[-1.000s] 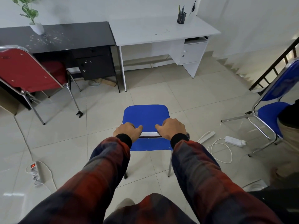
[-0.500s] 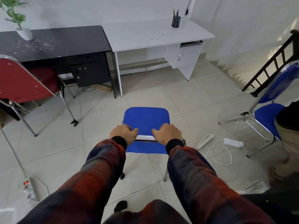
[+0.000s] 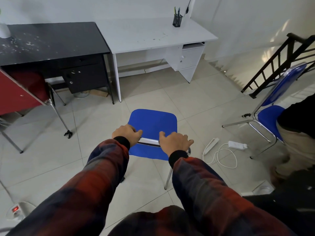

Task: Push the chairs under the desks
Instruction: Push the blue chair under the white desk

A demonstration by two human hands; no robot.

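blue chair [image 3: 152,123] on pale tiled floor [image 3: 187,106] before white desk [image 3: 153,36]

You stand behind a chair [image 3: 152,124], your left hand [image 3: 126,134] and right hand [image 3: 175,142] side by side on the top of its backrest, the seat ahead of them. Beyond it, two desks stand side by side against the wall: one desk [image 3: 153,37] straight ahead, the other desk [image 3: 51,41] to its left, touching it. A pen holder [image 3: 177,20] sits on the far right corner of the nearer-centre desk. A second chair [image 3: 25,92] stands at the left desk, partly under it. A third chair [image 3: 272,106] stands well to your right, beside a railing [image 3: 272,62]. A power strip [image 3: 237,144] lies on the floor between your chair and that one.
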